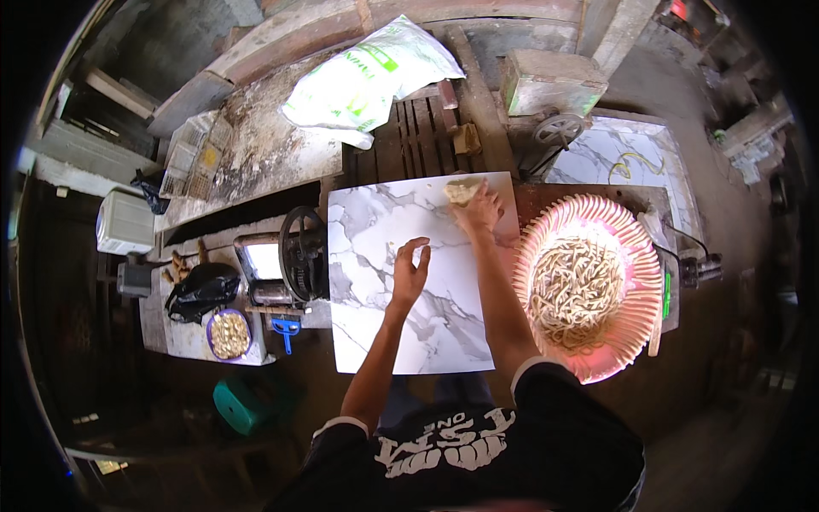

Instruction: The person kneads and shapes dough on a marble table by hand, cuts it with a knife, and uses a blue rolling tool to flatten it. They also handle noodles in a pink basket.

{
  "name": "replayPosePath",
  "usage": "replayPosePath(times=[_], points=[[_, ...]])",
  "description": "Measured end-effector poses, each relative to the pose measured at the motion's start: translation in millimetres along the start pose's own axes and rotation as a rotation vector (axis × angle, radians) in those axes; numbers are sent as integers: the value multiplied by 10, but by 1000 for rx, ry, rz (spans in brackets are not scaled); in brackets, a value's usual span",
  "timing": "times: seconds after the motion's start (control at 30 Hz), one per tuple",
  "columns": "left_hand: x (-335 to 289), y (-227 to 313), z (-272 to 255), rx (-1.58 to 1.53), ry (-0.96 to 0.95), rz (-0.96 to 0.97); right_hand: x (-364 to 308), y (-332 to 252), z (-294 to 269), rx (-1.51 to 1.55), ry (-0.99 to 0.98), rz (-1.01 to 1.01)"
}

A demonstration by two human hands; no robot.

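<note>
Reaching across the marbled board (367, 328), the right hand (481, 212) has its fingers at a pale lump (459, 193) near the board's far right corner; I can't make out whether they are clamped on it. The left hand (410, 273) is over the board's middle, thumb and fingers apart. Right of the board sits a pink basin (641, 277) of pale strips (576, 283); left of it, a black wheel (304, 254).
</note>
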State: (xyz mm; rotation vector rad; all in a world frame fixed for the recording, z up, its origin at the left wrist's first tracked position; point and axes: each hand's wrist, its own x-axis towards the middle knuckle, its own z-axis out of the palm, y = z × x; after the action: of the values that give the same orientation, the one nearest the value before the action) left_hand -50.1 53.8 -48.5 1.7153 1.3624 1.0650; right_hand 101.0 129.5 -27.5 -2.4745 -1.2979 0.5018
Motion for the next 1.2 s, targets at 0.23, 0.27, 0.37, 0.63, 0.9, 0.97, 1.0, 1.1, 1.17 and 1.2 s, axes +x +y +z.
replayPosePath(times=[0.23, 0.27, 0.37, 0.63, 0.9, 0.97, 1.0, 1.1, 1.17, 1.2], points=[[-246, -104, -208, -42, 149, -124, -1018, 263, 322, 313, 65, -693], [-269, -47, -226, -115, 170, -158, -1114, 298, 309, 283, -2, -755], [-346, 260, -364, -209, 234, -265, -1219, 453, 285, 447, 78, -996], [-353, 150, -17, -97, -62, -351, -1157, 904, 439, 988, -363, -701], [-274, 99, 254, 12, 158, 5, -1111, 620, 607, 460, 181, -465], [-280, 123, 238, 34, 151, -107, -1171, 497, 581, 354, 214, -417], [-268, 90, 273, 65, 202, -82, -1181, 463, 553, 301, 229, -394], [-372, -10, 339, 172, 279, -66, -1334, 505, 517, 142, 181, -373], [-430, 39, 323, 239, 240, -77, -1384, 561, 493, 158, 158, -367], [-463, 32, 339, 239, 237, -60, -1407, 587, 490, 166, 145, -363]])
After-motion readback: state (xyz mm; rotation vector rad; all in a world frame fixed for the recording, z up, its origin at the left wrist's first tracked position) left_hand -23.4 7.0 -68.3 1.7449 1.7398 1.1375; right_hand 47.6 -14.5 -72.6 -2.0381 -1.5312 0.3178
